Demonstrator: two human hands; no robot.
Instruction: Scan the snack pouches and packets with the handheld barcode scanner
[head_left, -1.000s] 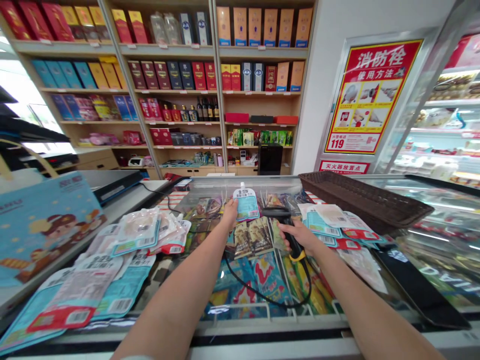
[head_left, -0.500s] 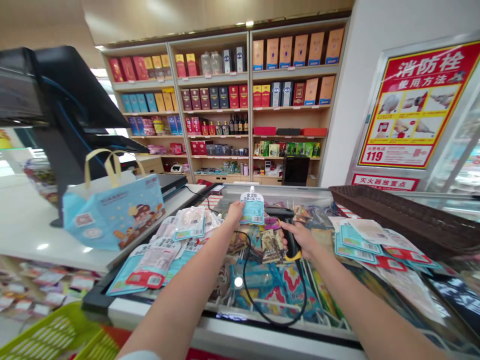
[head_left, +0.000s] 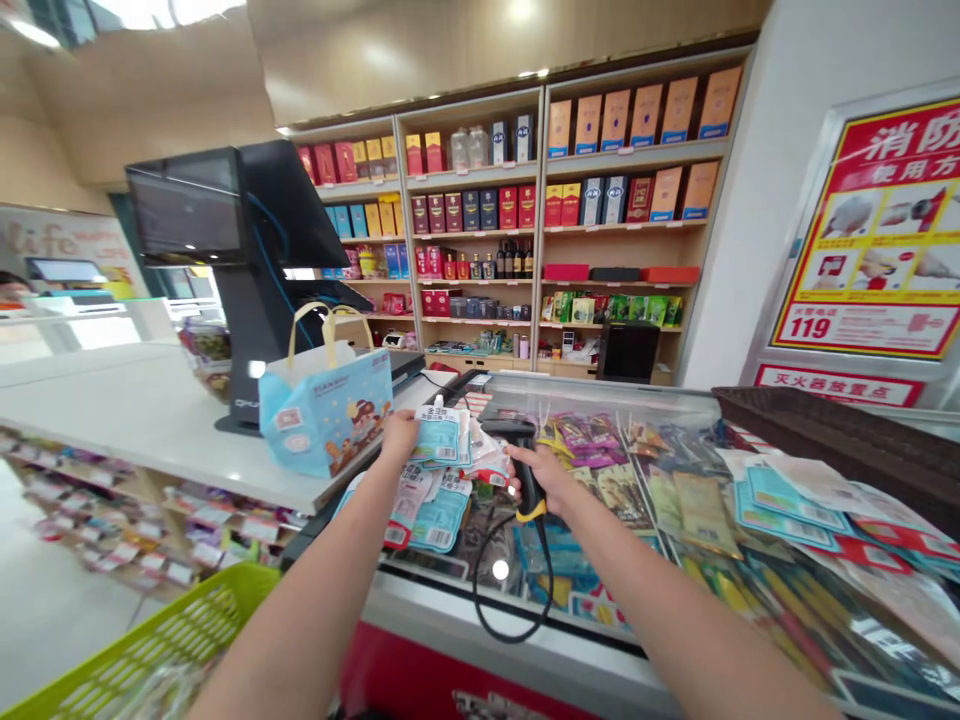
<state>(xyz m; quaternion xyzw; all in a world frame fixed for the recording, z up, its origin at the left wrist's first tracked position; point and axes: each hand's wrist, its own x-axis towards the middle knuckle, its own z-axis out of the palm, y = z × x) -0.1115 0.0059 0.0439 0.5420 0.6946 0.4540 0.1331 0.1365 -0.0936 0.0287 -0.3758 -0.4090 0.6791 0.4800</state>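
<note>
My left hand [head_left: 400,436] pinches the edge of a blue-and-white spouted drink pouch [head_left: 438,438], with its printed front toward me. The pouch is over a pile of similar pouches [head_left: 442,512] on the left end of a glass-topped freezer; I cannot tell whether it touches them. In my right hand [head_left: 546,474] is a black-and-yellow barcode scanner [head_left: 531,488], its fingers wrapped round the handle. The scanner's head is beside the pile's right side, and its black cable [head_left: 480,600] loops down over the freezer's front edge.
A second pouch pile [head_left: 795,505] lies at right, near a brown woven basket [head_left: 825,435]. Packaged goods show through the freezer glass [head_left: 600,395]. To the left are a blue paper bag [head_left: 330,410], a till screen [head_left: 187,205] and a green shopping basket [head_left: 187,630].
My view has swung left. The left hand has carried the pouch left, from mid-freezer to over the left pile. My right hand has brought the scanner left too, close to that pile.
</note>
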